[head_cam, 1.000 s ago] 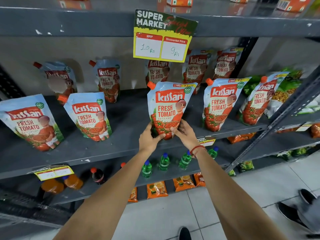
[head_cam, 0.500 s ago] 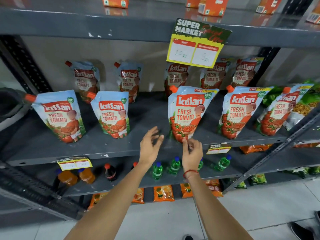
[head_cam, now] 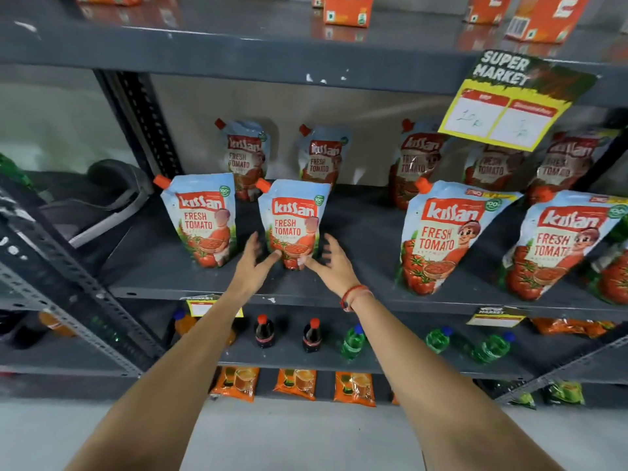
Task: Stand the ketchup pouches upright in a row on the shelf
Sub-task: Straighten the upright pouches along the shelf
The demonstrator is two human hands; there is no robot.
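Several blue-and-red Kissan ketchup pouches stand upright on the grey middle shelf [head_cam: 356, 283]. In the front row, one pouch [head_cam: 200, 219] stands at the left, a second pouch [head_cam: 294, 220] beside it, and two larger-looking ones [head_cam: 441, 236] [head_cam: 557, 246] further right. A back row of pouches [head_cam: 321, 159] leans near the wall. My left hand [head_cam: 253, 263] and my right hand [head_cam: 331, 261] flank the base of the second pouch, fingers spread, fingertips at or just touching its lower corners. Neither hand grips it.
A yellow price sign [head_cam: 503, 107] hangs from the upper shelf, covering part of the back row. Orange cartons [head_cam: 348, 8] sit above. Below are cola bottles [head_cam: 264, 331], green bottles [head_cam: 353, 341] and orange packets [head_cam: 295, 382]. A slanted grey upright [head_cam: 61, 283] stands at the left.
Both hands let go of the centre pouch and moved left along the shelf to the second pouch from the left. The view shifted left with them.
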